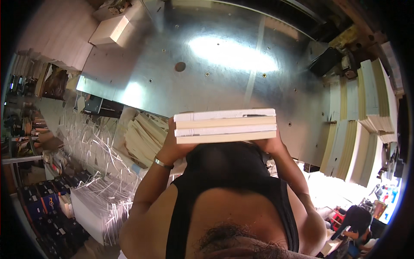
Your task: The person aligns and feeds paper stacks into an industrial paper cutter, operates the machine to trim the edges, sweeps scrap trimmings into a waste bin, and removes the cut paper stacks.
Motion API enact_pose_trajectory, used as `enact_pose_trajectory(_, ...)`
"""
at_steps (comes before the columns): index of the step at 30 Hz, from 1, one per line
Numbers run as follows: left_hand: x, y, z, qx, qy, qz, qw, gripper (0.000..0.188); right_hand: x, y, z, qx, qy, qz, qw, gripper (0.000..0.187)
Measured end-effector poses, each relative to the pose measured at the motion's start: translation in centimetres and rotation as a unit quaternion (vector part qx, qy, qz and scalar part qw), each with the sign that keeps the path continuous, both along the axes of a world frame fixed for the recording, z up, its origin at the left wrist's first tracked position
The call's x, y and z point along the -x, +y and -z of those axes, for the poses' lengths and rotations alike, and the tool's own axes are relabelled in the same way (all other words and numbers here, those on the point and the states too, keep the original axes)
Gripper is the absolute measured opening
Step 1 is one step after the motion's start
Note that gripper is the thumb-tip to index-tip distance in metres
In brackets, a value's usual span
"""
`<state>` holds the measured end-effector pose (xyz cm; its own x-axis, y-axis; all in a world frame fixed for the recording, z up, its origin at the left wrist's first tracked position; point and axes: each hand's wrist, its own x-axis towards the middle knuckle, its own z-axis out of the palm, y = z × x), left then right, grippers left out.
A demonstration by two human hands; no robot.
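Note:
A small stack of two thick white-covered books (225, 116) is held level in front of my chest, with white spines and cream page edges toward me. My left hand (177, 146) grips its left end, and a metal band circles that wrist. On the right end my right hand (270, 144) has its fingers closed round the stack. The books partly hide the fingers of both hands. Beyond the stack lies a shiny metal table (194, 93) with small round fittings and one larger hole.
Stacked books (345, 142) line the table's right side. A cream block (110, 31) sits at the far left by a tall paper pile (56, 30). Shredded paper strips (101, 146) and a white paper stack (92, 211) lie left. Another person (358, 220) is at lower right.

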<state>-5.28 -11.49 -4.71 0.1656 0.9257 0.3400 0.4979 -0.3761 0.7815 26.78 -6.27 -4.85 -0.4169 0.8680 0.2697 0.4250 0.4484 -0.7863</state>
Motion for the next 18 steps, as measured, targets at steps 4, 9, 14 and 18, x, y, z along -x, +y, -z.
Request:
enact_pose_trajectory(4,-0.4,0.7,-1.9,-0.005,-0.039,0.021,0.999,0.031,0.1,0.6,-0.2,0.032,-0.051,-0.011,0.998,0.043)
enact_pose_trajectory(9,0.3,0.8,-1.6,-0.038,0.012,0.029,0.999,0.030,0.1,1.0,0.3,-0.021,-0.035,-0.020,0.999,0.037)
enact_pose_trajectory(14,0.2,0.6,0.4,0.035,-0.113,-0.003,0.993,0.032,0.3,2.1,-2.3,-0.011,-0.061,-0.073,0.995,0.042)
enact_pose_trajectory(18,0.7,0.3,0.9,0.045,-0.083,-0.031,0.995,0.035,-1.7,2.4,-2.3,0.111,0.005,-0.100,0.989,0.053)
